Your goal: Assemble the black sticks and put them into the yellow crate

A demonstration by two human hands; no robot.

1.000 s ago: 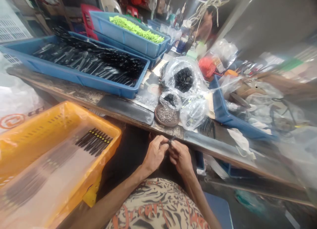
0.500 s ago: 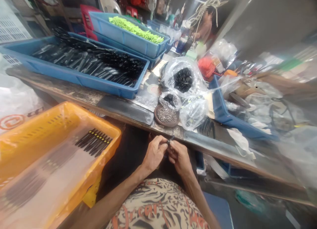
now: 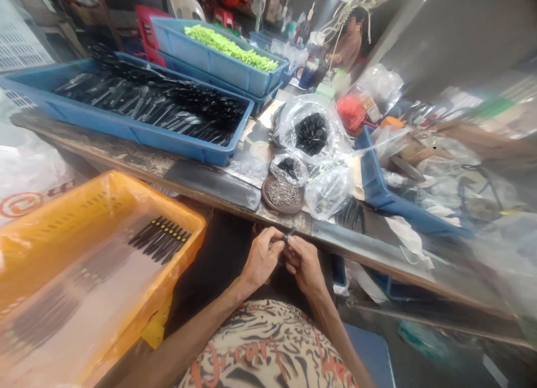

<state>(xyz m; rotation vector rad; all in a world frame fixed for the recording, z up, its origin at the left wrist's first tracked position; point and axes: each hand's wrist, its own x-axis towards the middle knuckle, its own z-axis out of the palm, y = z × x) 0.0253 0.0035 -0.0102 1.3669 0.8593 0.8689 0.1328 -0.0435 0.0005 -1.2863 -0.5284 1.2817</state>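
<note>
My left hand (image 3: 262, 256) and my right hand (image 3: 304, 262) meet just below the front edge of the workbench (image 3: 201, 184). Both are closed, fingertips pinched together on a small dark part (image 3: 287, 236) between them; what the part is I cannot make out. Straight above the hands a round brown dish of small metal pins (image 3: 283, 194) sits on the bench. Beside it lie clear bags of black pieces (image 3: 311, 133).
An orange crate (image 3: 172, 209) lined with plastic holds a row of black tools at my left. A long blue tray of black and metal tools (image 3: 138, 136) and a blue tray of green pieces (image 3: 218, 69) sit behind. Another person is at the far end. Clutter fills the right.
The hands have stayed in place, with only slight finger movement on the small part. The view has shifted a little.
</note>
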